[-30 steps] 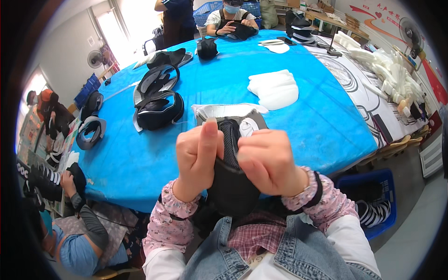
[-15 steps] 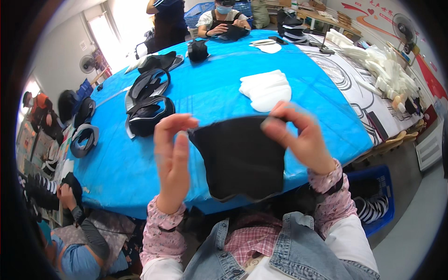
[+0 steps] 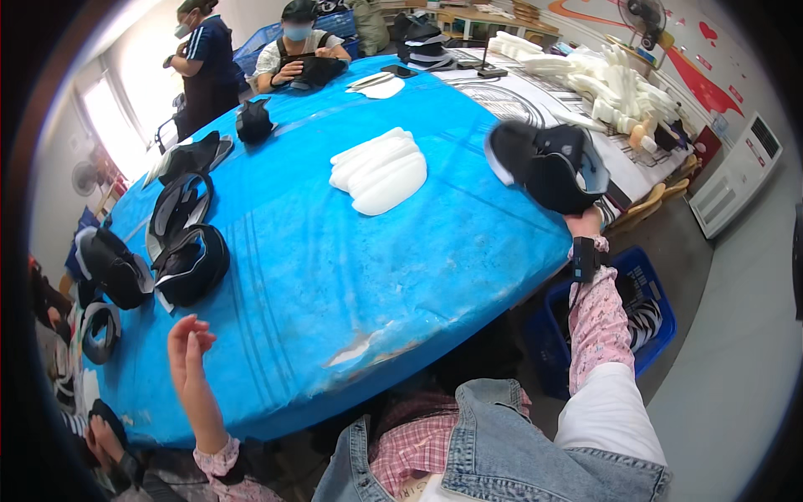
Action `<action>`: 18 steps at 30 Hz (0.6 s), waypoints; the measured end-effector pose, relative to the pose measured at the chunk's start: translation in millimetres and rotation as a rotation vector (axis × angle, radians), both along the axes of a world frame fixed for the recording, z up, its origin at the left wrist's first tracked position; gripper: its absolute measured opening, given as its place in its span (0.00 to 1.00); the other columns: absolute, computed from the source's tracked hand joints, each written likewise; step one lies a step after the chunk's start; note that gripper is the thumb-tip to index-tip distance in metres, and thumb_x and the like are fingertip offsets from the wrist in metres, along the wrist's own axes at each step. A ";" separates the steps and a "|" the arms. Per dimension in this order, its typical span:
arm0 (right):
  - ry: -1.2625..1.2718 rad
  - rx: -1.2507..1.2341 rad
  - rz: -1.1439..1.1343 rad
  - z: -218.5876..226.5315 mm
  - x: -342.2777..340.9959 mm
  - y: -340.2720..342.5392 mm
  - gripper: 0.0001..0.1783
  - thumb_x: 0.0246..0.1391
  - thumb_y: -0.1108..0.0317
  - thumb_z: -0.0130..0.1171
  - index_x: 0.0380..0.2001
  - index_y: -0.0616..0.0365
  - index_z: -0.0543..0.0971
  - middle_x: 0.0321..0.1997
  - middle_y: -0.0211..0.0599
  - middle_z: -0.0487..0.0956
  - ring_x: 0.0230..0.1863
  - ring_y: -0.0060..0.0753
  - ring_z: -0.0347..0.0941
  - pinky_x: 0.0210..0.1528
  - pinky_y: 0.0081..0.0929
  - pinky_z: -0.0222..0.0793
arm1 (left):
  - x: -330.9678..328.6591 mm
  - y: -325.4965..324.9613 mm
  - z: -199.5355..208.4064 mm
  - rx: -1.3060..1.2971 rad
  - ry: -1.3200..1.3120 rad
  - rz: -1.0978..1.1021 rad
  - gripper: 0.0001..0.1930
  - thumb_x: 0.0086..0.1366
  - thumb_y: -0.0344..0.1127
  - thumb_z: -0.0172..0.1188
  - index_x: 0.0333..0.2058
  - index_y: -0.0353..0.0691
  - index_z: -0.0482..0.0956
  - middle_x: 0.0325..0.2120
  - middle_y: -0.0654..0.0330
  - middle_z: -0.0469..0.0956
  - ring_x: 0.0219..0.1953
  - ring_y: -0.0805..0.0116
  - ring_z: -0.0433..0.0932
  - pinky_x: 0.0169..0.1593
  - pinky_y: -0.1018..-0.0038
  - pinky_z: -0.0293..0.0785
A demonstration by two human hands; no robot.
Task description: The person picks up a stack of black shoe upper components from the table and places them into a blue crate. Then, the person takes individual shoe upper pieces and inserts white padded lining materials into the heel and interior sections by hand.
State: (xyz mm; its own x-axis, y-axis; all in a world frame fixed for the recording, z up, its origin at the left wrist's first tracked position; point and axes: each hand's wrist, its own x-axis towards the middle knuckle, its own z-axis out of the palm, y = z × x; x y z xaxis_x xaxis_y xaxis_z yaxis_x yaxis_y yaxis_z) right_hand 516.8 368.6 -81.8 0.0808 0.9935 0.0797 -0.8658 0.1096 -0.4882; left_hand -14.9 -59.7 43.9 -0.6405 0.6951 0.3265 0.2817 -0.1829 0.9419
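Observation:
My right hand reaches out to the right end of the table. It grips the underside of a black padded fabric piece with a grey lining, and most of my fingers are hidden beneath it. My left hand is raised over the near left part of the table, fingers loosely stretched and holding nothing. Beyond it lies a black padded piece with a pale lining, with a black and grey curved piece behind. A stack of white foam pads rests mid-table.
Blue sheeting covers the table, torn near its front edge. A blue crate stands on the floor by my right arm. White foam pieces are heaped at the far right. Co-workers sit across and stand at the far left.
The flat black piece held between both hands is no longer there. My right hand has gone far right and holds a padded piece; my left hand has dropped left. The view has turned right.

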 end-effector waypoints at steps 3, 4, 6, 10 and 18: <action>-0.421 0.062 -0.130 -41.8 39.2 18.3 0.18 0.47 0.58 0.54 0.39 0.57 0.75 0.34 0.39 0.75 0.34 0.37 0.71 0.37 0.34 0.67 | 16.2 25.5 8.0 -0.067 0.023 -0.128 0.14 0.64 0.34 0.46 0.46 0.35 0.67 0.39 0.59 0.69 0.43 0.72 0.69 0.49 0.75 0.65; -0.681 0.118 -0.205 -42.4 69.9 23.7 0.19 0.46 0.57 0.54 0.39 0.57 0.75 0.33 0.37 0.75 0.33 0.35 0.70 0.35 0.33 0.66 | 21.0 40.2 9.2 -0.043 0.004 -0.222 0.14 0.64 0.32 0.47 0.47 0.35 0.66 0.41 0.59 0.68 0.45 0.71 0.68 0.50 0.74 0.64; -1.015 0.213 -0.307 -36.7 113.3 35.0 0.21 0.46 0.55 0.56 0.39 0.58 0.75 0.30 0.34 0.74 0.30 0.31 0.69 0.31 0.29 0.65 | 8.8 55.2 3.0 -0.055 0.110 -0.310 0.18 0.63 0.33 0.49 0.50 0.35 0.63 0.44 0.58 0.68 0.46 0.69 0.68 0.50 0.74 0.64; -1.248 -0.203 -0.451 -6.7 41.3 1.8 0.20 0.50 0.66 0.50 0.46 0.65 0.69 0.37 0.34 0.69 0.38 0.23 0.61 0.41 0.20 0.58 | -39.4 52.1 -15.8 -0.200 0.340 -0.122 0.22 0.62 0.35 0.52 0.53 0.35 0.61 0.48 0.55 0.66 0.49 0.66 0.67 0.52 0.73 0.62; -1.029 0.081 -0.521 1.8 -36.8 -94.5 0.19 0.55 0.72 0.45 0.50 0.64 0.63 0.51 0.40 0.65 0.50 0.30 0.64 0.52 0.23 0.59 | -99.1 73.7 -33.1 -0.232 0.491 0.191 0.20 0.53 0.35 0.59 0.46 0.41 0.69 0.46 0.57 0.65 0.39 0.66 0.71 0.42 0.71 0.69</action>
State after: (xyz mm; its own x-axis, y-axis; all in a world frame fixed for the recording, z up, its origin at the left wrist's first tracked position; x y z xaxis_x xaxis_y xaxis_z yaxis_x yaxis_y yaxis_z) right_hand 480.0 274.1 -80.0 0.3391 0.8478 0.4078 0.0966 0.3998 -0.9115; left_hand -114.0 13.9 10.8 -0.5737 0.6706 0.4703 0.7038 0.1100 0.7018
